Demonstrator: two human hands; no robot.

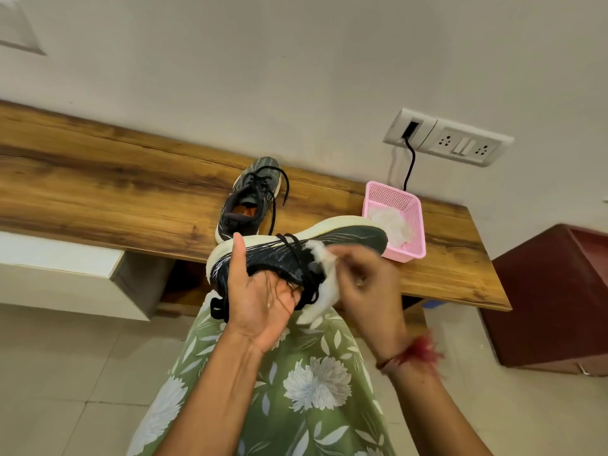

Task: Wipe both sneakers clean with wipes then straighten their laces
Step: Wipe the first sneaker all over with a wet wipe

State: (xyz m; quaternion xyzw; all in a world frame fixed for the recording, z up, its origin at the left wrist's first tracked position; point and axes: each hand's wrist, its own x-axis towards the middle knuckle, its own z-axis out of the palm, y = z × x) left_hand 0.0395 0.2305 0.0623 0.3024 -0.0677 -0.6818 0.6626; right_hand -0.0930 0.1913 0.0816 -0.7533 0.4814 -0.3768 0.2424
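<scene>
A dark sneaker [348,240] with a white sole lies on its side in mid air, in front of the wooden shelf [98,192]. My left hand [260,291] grips it from below at the heel end, thumb up over the sole. Black laces [302,274] hang loose around my fingers. My right hand [365,278], blurred, pinches a white wipe [324,294] against the sneaker's upper near the laces. The second sneaker [250,199] stands upright on the shelf behind, toe to the wall, laces loose.
A pink plastic basket [391,195] holding crumpled white wipes sits on the shelf at the right. A wall socket panel [447,136] with a black cable is above it. A dark red cabinet [552,297] stands at the right, a white drawer unit [65,271] at the left.
</scene>
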